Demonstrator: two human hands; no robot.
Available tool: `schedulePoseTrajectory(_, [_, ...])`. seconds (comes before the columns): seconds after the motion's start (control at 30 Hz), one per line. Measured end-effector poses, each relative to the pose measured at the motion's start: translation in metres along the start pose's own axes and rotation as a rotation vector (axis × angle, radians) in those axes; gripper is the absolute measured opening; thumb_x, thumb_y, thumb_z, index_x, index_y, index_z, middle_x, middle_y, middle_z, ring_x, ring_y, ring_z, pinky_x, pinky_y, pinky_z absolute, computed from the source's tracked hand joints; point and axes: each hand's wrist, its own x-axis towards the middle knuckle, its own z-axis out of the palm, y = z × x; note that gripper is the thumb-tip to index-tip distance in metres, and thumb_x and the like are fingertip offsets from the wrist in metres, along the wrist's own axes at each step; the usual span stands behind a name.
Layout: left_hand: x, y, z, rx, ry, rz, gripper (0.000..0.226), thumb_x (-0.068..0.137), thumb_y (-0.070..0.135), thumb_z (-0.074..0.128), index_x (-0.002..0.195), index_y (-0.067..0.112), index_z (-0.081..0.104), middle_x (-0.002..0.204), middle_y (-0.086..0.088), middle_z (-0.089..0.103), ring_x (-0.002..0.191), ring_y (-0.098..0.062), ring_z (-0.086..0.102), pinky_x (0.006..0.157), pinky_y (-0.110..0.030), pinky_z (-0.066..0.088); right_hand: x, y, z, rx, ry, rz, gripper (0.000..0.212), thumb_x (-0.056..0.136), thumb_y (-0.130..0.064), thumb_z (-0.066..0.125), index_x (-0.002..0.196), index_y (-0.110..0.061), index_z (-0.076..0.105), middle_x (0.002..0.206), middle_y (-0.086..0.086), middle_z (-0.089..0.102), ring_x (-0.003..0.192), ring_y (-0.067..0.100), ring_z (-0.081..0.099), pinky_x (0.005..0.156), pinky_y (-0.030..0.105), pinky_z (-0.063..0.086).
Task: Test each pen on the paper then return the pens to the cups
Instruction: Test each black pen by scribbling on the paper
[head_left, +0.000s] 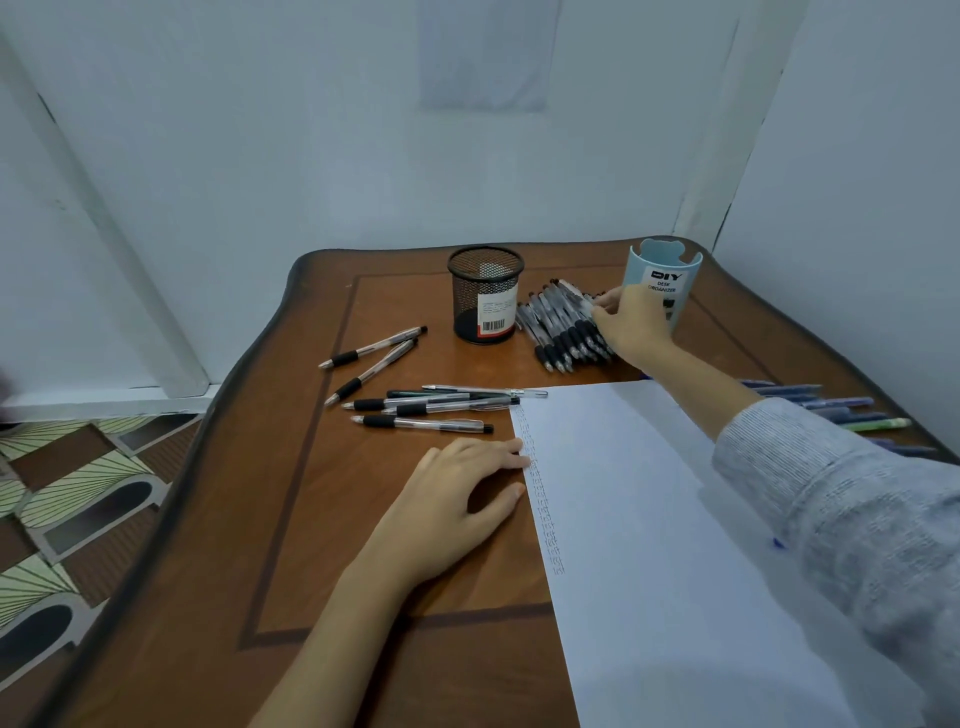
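Although marks lined the paper (649, 519), the mesh cup (485, 293) stood empty; right hand (631, 322) pinched a pen (574, 293), left hand (457, 499) lay flat-fingered.

Brown wooden table (291, 519) with a dark inlaid border fills the centre before me. Patterned floor tiles (78, 493) lie at lower left. I note a slanted white beam (119, 249) at left and a pale rectangular patch (483, 57) on the wall (260, 130), top centre.

Left grip (462, 499) lies flat, relaxed; right grip (631, 322) stretched forward, perhaps pinching.
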Motion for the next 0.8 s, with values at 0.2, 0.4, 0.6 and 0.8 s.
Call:
schedulePoseTrajectory(0.2, [0.001,0.001,0.0,0.006,-0.002,-0.006,0.034,0.094,0.039,0.049,0.128,0.04,0.053,0.137,0.027,0.044,0.127,0.011,0.032,0.104,-0.023,0.027,-0.027,-0.013,-0.003,-0.131,0.076,-0.375,0.018,0.092,-0.012,0.058,0.103,-0.013,0.071,0.102,0.005,0.064,0.096,0.018,0.054,0.086,0.031,0.043])
schedulePoseTrajectory(0.4, [0.0,0.001,0.0,-0.011,0.01,0.0,0.032,0.094,0.039,0.05,0.126,0.04,0.055,0.136,0.027,0.045,0.126,0.011,0.033,0.109,-0.033,0.029,-0.061,-0.017,0.004,-0.143,-0.48,-0.567,0.021,0.088,-0.019,0.065,0.108,-0.016,0.071,0.087,-0.011,0.06,0.083,-0.001,0.047,0.073,0.012,0.038])
schedulePoseTrajectory(0.6, [0.001,0.001,-0.001,-0.005,0.013,0.011,0.032,0.094,0.037,0.051,0.126,0.038,0.056,0.136,0.026,0.046,0.126,0.009,0.034,0.106,-0.029,0.029,-0.069,-0.012,0.006,-0.066,-0.408,-0.447,0.013,0.088,-0.013,0.066,0.099,-0.012,0.073,0.091,-0.004,0.065,0.083,0.006,0.053,0.081,0.021,0.048])
schedulePoseTrajectory(0.8, [0.001,0.002,-0.002,0.004,0.013,0.011,0.032,0.094,0.036,0.051,0.126,0.037,0.056,0.136,0.024,0.047,0.124,0.007,0.037,0.105,-0.027,0.029,-0.08,-0.011,-0.02,0.554,-0.281,-0.046,0.01,0.089,-0.017,0.066,0.094,-0.009,0.071,0.082,0.0,0.068,0.07,0.007,0.059,0.061,0.013,0.05])
